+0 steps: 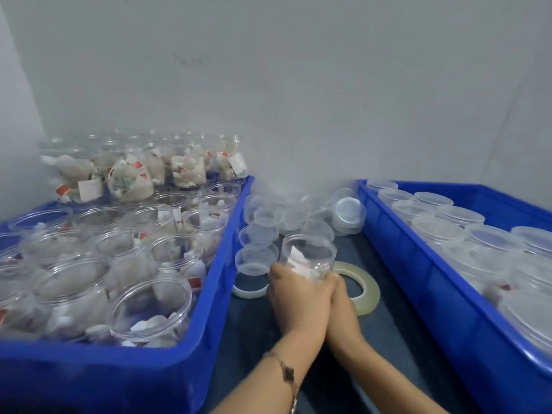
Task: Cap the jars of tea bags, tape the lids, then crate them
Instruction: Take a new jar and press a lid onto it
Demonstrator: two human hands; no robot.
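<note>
— Where are we?
— Our left hand (294,297) and right hand (340,297) clamp together round an open jar of tea bags (307,253) mid-desk (397,333), between the crates.
— So, capping?
— Likely; next we need a lid (254,259) just beside it.

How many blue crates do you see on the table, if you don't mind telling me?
2: the left blue crate holds uncapped jars of tea bags; the right blue crate holds capped jars. Both run past the frame edges.

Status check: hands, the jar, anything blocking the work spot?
Both hands, left and right, grip one open jar of tea bags, no lid on. Loose lids behind it; tape roll lies beside it. Nothing blocking.
</note>
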